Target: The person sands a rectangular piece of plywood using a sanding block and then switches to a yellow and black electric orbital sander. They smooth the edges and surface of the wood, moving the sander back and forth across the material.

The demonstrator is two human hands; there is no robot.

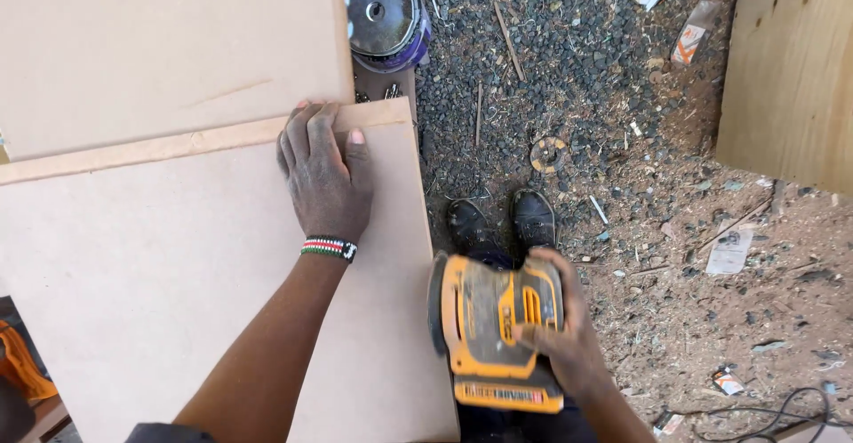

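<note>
My left hand [323, 172] lies flat, palm down, on a large pale fibreboard panel [151, 283], fingers reaching its far edge; a beaded band circles the wrist. My right hand [562, 336] grips a dusty yellow and black power sander [493, 332], turned on its side with its pad against the panel's right edge. A second board [160, 43] lies beyond the first, slightly overlapped.
My black shoes [502, 221] stand on gravel strewn with sawdust, sticks and paper scraps. A round metal tin lid [384, 12] sits past the boards. A plywood sheet [791, 70] stands at the right. A black cable [791, 407] lies at lower right.
</note>
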